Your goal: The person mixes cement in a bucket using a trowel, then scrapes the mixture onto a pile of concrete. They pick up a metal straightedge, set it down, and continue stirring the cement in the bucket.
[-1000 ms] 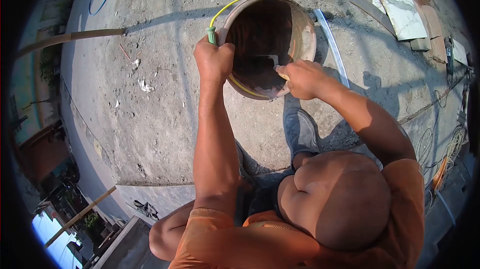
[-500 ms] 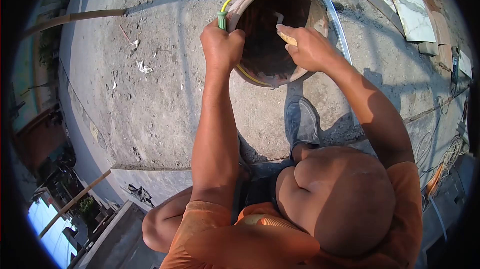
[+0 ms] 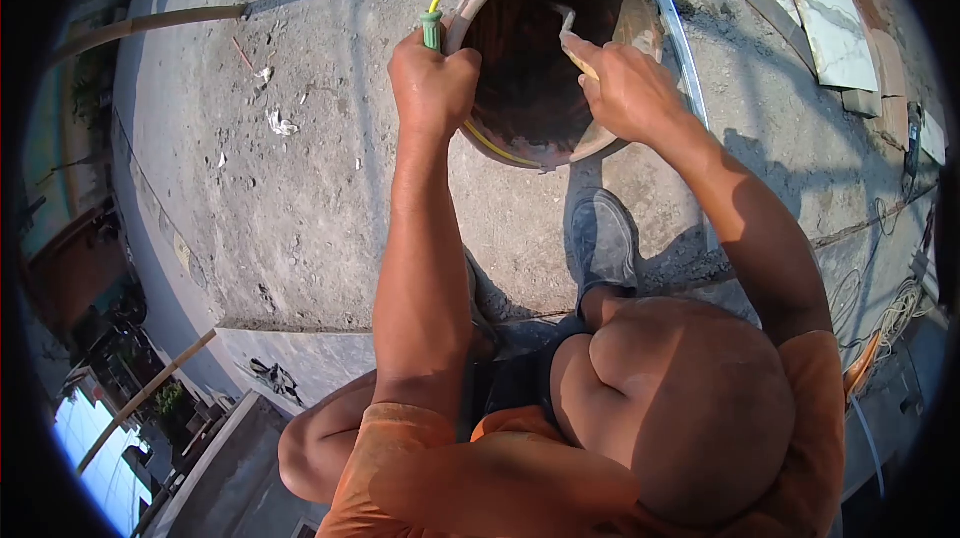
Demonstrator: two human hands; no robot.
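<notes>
A round bucket (image 3: 641, 36) stands on the rough concrete ground, its mouth towards me and its inside mostly in shadow. My left hand (image 3: 432, 80) is closed around the green grip (image 3: 431, 31) of the bucket's yellow handle, at the left rim. In my right hand (image 3: 637, 90), over the right side of the mouth, is a trowel (image 3: 583, 65) with a yellowish handle. Its bent metal neck points into the bucket, while the blade is lost in the dark. What lies at the bottom is hard to make out.
A metal strip (image 3: 683, 58) lies just right of the bucket. Further right are a marbled white slab (image 3: 822, 13) and boards. My shoe (image 3: 604, 238) is below the bucket. Scraps of white litter (image 3: 282, 124) lie to the left, and coiled cable (image 3: 900, 310) at the lower right.
My right hand has drawn back slightly to the right with the trowel, and more of its neck shows. My left hand stays on the bucket's grip. The whole view has shifted a little.
</notes>
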